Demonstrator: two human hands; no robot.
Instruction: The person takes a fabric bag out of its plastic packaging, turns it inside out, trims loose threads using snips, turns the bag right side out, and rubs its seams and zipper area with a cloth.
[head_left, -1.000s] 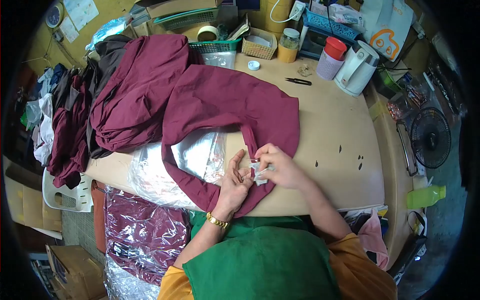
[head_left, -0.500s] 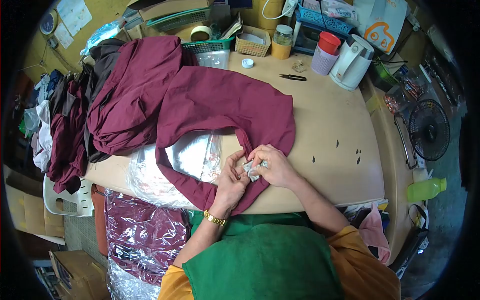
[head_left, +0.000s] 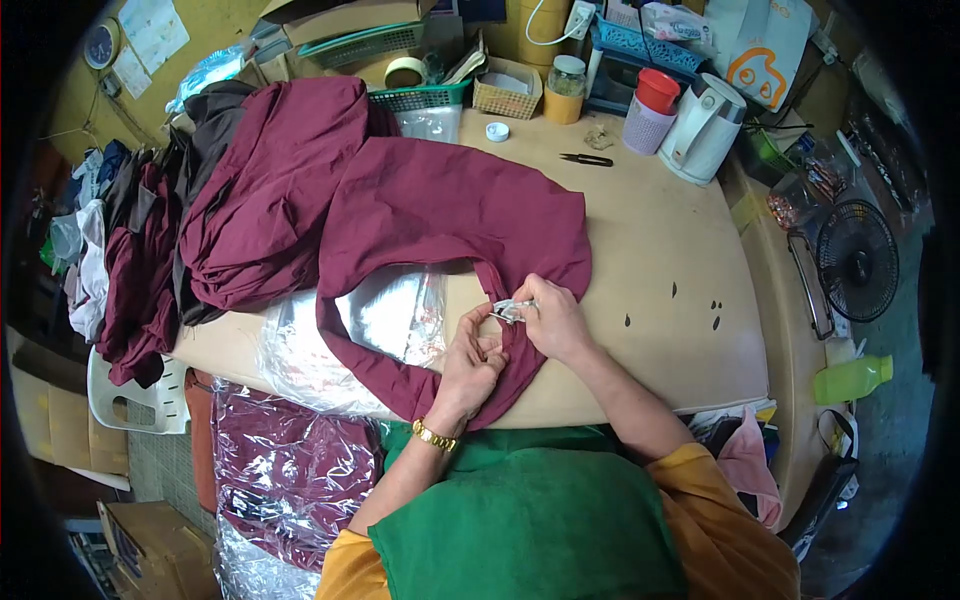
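Observation:
A maroon garment (head_left: pixel 455 190) lies spread on the table, its narrow curved edge looping round to my hands. My left hand (head_left: pixel 468 372), with a gold watch at the wrist, is closed, thumb and forefinger pinched at the garment's edge. Between the fingers of my right hand (head_left: pixel 555 322) is a small crumpled white piece (head_left: pixel 512 311), cloth or paper, pressed to the same edge beside my left fingertips. A thin light tip shows between the hands, too small to name.
Beneath the loop lies clear plastic wrap (head_left: pixel 300 345). More maroon cloth (head_left: pixel 265 200) is heaped at left. Thread snips (head_left: pixel 586 159), a white cap (head_left: pixel 497 132), a kettle (head_left: pixel 702 130) and a red cup (head_left: pixel 656 92) stand or lie toward the back. A fan (head_left: pixel 857 255) is at right.
My right hand has moved slightly up with the white piece, which now shows more plainly. My left fingertips have shifted a little, and its lower fingers look more curled.

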